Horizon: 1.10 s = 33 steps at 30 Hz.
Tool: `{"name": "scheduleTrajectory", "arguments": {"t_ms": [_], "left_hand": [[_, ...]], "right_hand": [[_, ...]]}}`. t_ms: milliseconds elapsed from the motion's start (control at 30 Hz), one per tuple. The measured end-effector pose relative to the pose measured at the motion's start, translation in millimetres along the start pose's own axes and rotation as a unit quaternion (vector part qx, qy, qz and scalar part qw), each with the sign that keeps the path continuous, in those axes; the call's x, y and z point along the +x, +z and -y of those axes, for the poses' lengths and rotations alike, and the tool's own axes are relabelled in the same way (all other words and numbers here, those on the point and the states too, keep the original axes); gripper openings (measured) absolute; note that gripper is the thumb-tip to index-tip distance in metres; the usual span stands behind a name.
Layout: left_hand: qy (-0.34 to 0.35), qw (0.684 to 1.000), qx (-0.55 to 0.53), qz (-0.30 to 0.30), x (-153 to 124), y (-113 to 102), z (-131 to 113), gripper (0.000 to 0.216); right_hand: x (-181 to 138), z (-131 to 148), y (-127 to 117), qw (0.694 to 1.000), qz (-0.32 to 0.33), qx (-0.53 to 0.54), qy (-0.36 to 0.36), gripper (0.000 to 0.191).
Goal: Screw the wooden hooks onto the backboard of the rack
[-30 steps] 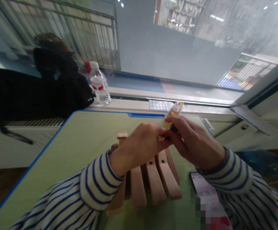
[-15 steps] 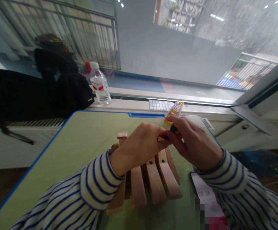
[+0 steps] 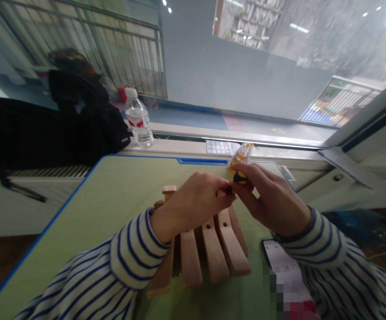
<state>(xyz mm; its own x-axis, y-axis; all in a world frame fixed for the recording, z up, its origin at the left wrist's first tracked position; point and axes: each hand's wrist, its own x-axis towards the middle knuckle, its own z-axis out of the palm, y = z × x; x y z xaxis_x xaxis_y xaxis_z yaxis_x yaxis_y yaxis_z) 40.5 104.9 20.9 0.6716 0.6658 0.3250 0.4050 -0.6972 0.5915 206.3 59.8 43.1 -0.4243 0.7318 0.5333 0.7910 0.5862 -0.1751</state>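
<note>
Where fingertips meet at mid-frame, seeing left hand (image 3: 193,206) curled narrow, pinching a small wooden piece (image 3: 220,194) at the top end of the wooden slat rack (image 3: 212,253); can't tell more about the piece. Seeing right hand (image 3: 272,202) closed around a screwdriver (image 3: 241,156), amber handle poking up toward upper right, tip hidden between the fingers. Got the rack lying flat on the green tabletop (image 3: 113,195), centre to lower centre, slats fanned out, partly under the left wrist. Got a phone (image 3: 281,266) flat at lower right, just beside the rack, partly under the right sleeve. On the window sill (image 3: 179,144), upper left: water bottle (image 3: 139,118) upright, just beside a black bag (image 3: 79,124). Gridded card (image 3: 219,146) on the sill, just left of the screwdriver handle.
</note>
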Motion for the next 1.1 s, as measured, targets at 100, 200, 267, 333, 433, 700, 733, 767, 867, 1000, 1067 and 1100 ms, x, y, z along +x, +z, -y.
{"name": "scheduleTrajectory", "arguments": {"t_ms": [100, 200, 267, 333, 433, 700, 733, 767, 867, 1000, 1067, 1100], "left_hand": [[0.006, 1.000, 0.018, -0.010, 0.2, 1.8, -0.1, 0.014], [0.011, 1.000, 0.023, -0.019, -0.2, 2.9, 0.8, 0.012], [0.012, 1.000, 0.019, -0.019, -0.4, 3.2, 1.5, 0.011], [0.014, 1.000, 0.017, -0.017, -0.4, 3.2, 2.0, 0.012], [0.015, 1.000, 0.018, -0.014, -0.1, 2.7, 1.9, 0.013], [0.022, 1.000, 0.005, -0.007, 0.6, 1.4, 0.8, 0.014], [0.023, 1.000, 0.005, -0.008, 0.6, 1.5, 0.8, 0.014], [0.023, 1.000, 0.005, -0.009, 0.5, 1.5, 0.8, 0.014], [0.022, 1.000, 0.009, -0.010, 0.1, 1.5, 0.8, 0.015], [0.024, 1.000, 0.011, -0.011, 0.1, 2.6, 1.7, 0.015], [0.024, 1.000, 0.007, -0.014, 0.5, 3.2, 2.4, 0.015], [0.024, 1.000, 0.004, -0.018, 0.8, 3.4, 2.7, 0.015]], "right_hand": [[-0.9, -0.8, 2.6, 1.000, -0.008, -0.009, -0.003, 0.028], [-2.1, -1.1, 5.4, 1.000, -0.017, -0.017, -0.006, 0.028], [-2.8, -1.2, 6.2, 1.000, -0.020, -0.019, -0.006, 0.028], [-3.0, -1.2, 5.9, 1.000, -0.019, -0.018, -0.003, 0.029], [-2.5, -0.9, 3.9, 1.000, -0.014, -0.023, -0.007, 0.029], [-1.1, -0.1, 0.2, 0.999, 0.001, -0.029, -0.015, 0.029], [-1.1, -0.2, 0.3, 0.999, 0.002, -0.029, -0.014, 0.029], [-1.1, -0.3, 0.4, 0.999, 0.003, -0.030, -0.014, 0.029], [-1.2, -0.8, 0.9, 0.999, 0.001, -0.028, -0.017, 0.029], [-1.4, -0.8, 1.2, 0.999, -0.002, -0.031, -0.018, 0.029], [-1.6, -0.5, 1.1, 0.999, 0.000, -0.031, -0.018, 0.029], [-1.6, -0.2, 1.0, 0.999, -0.001, -0.031, -0.019, 0.029]]}}
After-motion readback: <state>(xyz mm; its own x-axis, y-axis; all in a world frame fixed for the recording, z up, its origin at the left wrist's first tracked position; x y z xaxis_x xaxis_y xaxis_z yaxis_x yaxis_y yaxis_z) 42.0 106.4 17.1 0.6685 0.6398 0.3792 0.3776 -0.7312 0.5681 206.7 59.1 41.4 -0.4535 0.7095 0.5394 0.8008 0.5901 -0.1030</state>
